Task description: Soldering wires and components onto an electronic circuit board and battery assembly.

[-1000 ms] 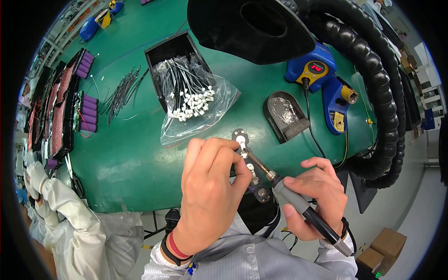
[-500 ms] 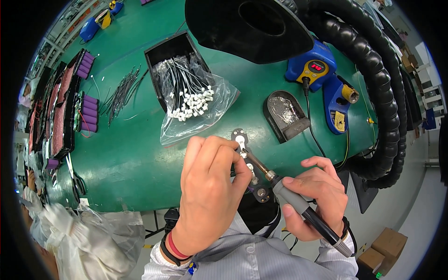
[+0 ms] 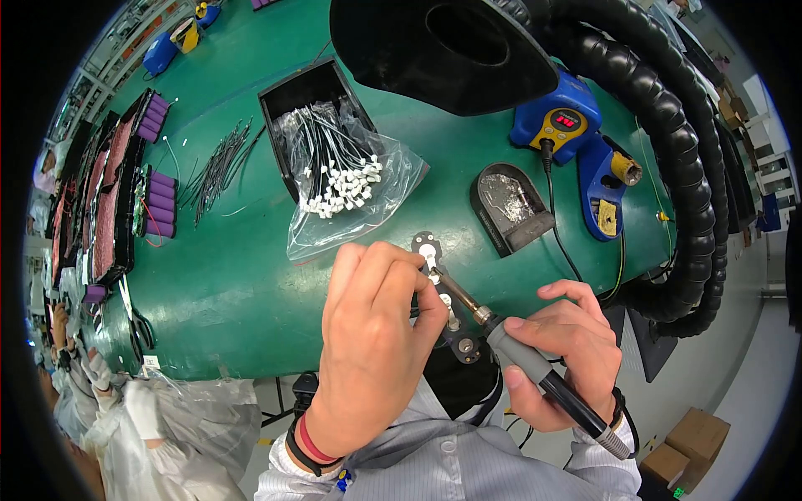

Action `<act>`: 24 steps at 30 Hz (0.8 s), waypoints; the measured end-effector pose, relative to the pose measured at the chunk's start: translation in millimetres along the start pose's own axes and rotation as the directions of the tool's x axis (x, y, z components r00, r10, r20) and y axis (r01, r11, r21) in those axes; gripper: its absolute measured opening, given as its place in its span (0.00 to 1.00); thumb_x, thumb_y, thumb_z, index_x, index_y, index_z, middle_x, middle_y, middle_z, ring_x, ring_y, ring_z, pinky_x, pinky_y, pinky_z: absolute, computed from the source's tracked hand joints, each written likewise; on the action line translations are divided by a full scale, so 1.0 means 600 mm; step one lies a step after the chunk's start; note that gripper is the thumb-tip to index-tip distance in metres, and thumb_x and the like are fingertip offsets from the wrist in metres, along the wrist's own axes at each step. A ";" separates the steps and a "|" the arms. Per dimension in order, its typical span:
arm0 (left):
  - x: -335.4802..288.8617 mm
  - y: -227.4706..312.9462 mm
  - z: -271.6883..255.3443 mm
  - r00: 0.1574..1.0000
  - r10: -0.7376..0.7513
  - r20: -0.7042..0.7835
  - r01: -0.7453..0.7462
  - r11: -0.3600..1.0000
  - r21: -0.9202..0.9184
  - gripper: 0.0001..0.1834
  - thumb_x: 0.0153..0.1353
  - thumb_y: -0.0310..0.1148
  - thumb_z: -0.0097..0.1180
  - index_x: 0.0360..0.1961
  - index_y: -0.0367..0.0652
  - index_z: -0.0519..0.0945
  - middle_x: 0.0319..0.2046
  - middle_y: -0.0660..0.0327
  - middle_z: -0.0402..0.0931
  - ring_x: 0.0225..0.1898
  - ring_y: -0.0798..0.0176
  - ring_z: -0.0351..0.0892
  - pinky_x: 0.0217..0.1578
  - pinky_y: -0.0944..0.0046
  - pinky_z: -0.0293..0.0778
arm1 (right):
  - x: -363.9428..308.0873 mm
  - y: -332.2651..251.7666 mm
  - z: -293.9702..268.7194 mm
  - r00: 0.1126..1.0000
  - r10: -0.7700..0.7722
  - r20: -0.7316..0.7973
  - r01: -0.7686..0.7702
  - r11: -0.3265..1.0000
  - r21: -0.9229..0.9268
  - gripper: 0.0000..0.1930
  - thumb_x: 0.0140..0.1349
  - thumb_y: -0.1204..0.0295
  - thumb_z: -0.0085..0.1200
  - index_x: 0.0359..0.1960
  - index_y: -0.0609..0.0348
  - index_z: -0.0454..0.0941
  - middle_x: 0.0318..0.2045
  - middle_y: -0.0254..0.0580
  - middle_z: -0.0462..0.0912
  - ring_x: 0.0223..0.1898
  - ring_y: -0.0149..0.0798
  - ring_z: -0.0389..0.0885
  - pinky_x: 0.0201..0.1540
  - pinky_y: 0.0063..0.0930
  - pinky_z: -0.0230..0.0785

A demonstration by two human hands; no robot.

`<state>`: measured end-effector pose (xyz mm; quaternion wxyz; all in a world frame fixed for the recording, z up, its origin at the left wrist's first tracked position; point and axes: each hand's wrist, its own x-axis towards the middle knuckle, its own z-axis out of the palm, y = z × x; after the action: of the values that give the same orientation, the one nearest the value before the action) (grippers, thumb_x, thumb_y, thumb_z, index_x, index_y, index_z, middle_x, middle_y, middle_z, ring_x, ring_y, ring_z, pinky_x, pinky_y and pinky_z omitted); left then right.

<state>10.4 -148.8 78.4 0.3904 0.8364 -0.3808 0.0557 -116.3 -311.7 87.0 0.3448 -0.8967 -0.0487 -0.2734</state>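
My right hand (image 3: pixel 572 359) is closed round the grey and black grip of a soldering iron (image 3: pixel 535 363). The iron slants up to the left, its tip at a narrow dark plate (image 3: pixel 466 347) with white and shiny metal round spots. Over the left side of that plate is my left hand (image 3: pixel 376 326), thumb and fingers pinched together close to the iron's tip. Whatever lies between those fingertips is hidden or too small to make out. The plate lies at the near edge of the green table, partly covered by my left hand and the iron.
Ahead stands a black bin (image 3: pixel 280 142) with a plastic bag of white-ended wires (image 3: pixel 338 179). Dark wires (image 3: pixel 219 171) lie left of it. Rightward are a solder-scrap tray (image 3: pixel 510 204), a blue soldering station (image 3: pixel 560 117) and an iron stand (image 3: pixel 603 188). A black hood (image 3: pixel 443 58) hangs overhead.
My hands and the iron hold almost the same place, with the plate's visible end shifted very slightly. At lower left, a co-worker's gloved hands and sleeves have moved.
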 end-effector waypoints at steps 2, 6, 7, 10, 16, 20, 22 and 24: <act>0.001 0.001 -0.002 1.000 0.000 0.006 0.000 1.000 0.003 0.12 0.42 0.16 0.67 0.27 0.37 0.77 0.37 0.57 0.82 0.39 0.51 0.77 0.39 0.56 0.73 | 0.000 0.000 0.000 1.000 -0.002 -0.002 0.002 1.000 0.000 0.18 0.44 0.74 0.65 0.40 0.65 0.84 0.29 0.38 0.87 0.26 0.37 0.83 0.49 0.44 0.76; 0.004 0.003 -0.005 0.999 -0.015 0.044 0.015 1.000 0.005 0.12 0.42 0.16 0.68 0.26 0.38 0.77 0.36 0.57 0.81 0.40 0.50 0.77 0.40 0.56 0.73 | 0.000 0.000 -0.001 1.000 0.001 0.005 -0.001 1.000 -0.004 0.18 0.44 0.74 0.65 0.40 0.65 0.84 0.28 0.38 0.86 0.26 0.37 0.83 0.49 0.43 0.76; 0.005 0.003 -0.006 0.998 -0.017 0.058 0.017 1.000 0.015 0.12 0.42 0.16 0.68 0.26 0.38 0.77 0.36 0.57 0.81 0.40 0.50 0.77 0.41 0.56 0.73 | 0.000 0.000 -0.001 1.000 0.001 0.009 -0.001 1.000 -0.003 0.18 0.44 0.74 0.65 0.40 0.65 0.84 0.28 0.38 0.86 0.26 0.37 0.82 0.49 0.43 0.76; 0.006 0.002 -0.007 0.997 -0.021 0.070 0.019 0.999 0.031 0.12 0.42 0.16 0.68 0.26 0.38 0.77 0.36 0.57 0.81 0.40 0.49 0.77 0.41 0.55 0.73 | 0.000 -0.001 0.000 1.000 -0.005 0.000 0.005 1.000 -0.005 0.18 0.44 0.74 0.66 0.40 0.65 0.84 0.28 0.37 0.86 0.25 0.37 0.82 0.49 0.43 0.76; 0.007 0.000 -0.013 0.995 0.037 0.095 -0.038 0.999 0.019 0.12 0.44 0.14 0.66 0.29 0.33 0.76 0.32 0.55 0.73 0.38 0.49 0.72 0.38 0.54 0.72 | 0.001 0.001 0.000 1.000 -0.007 0.005 0.007 1.000 0.003 0.18 0.44 0.74 0.66 0.40 0.65 0.84 0.28 0.38 0.86 0.26 0.37 0.82 0.50 0.43 0.76; 0.013 0.006 -0.012 0.996 0.037 0.086 -0.039 0.999 0.023 0.12 0.44 0.14 0.66 0.29 0.33 0.76 0.32 0.54 0.72 0.37 0.49 0.72 0.38 0.54 0.72 | -0.001 -0.001 -0.018 1.000 0.029 0.008 -0.029 0.999 0.027 0.17 0.46 0.73 0.66 0.40 0.66 0.84 0.29 0.39 0.87 0.26 0.38 0.83 0.50 0.44 0.75; 0.014 0.006 -0.009 0.995 0.034 0.094 -0.038 0.999 0.034 0.12 0.44 0.13 0.65 0.29 0.33 0.76 0.32 0.54 0.73 0.37 0.49 0.73 0.38 0.54 0.72 | -0.011 0.005 -0.023 0.997 0.036 -0.068 -0.031 0.996 0.083 0.17 0.50 0.72 0.66 0.42 0.66 0.83 0.30 0.41 0.88 0.28 0.39 0.85 0.51 0.45 0.75; 0.014 0.006 -0.006 0.996 0.036 0.087 -0.039 0.999 0.028 0.12 0.44 0.13 0.65 0.29 0.34 0.76 0.32 0.54 0.73 0.37 0.48 0.72 0.38 0.54 0.72 | -0.026 0.010 -0.028 0.991 0.062 -0.116 -0.051 0.994 0.092 0.17 0.52 0.72 0.65 0.43 0.66 0.82 0.30 0.43 0.88 0.28 0.39 0.85 0.52 0.46 0.75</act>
<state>14.8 -152.7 86.4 0.3598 0.8364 -0.4122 0.0324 -135.5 -325.4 85.9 0.3941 -0.8637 -0.0148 -0.3138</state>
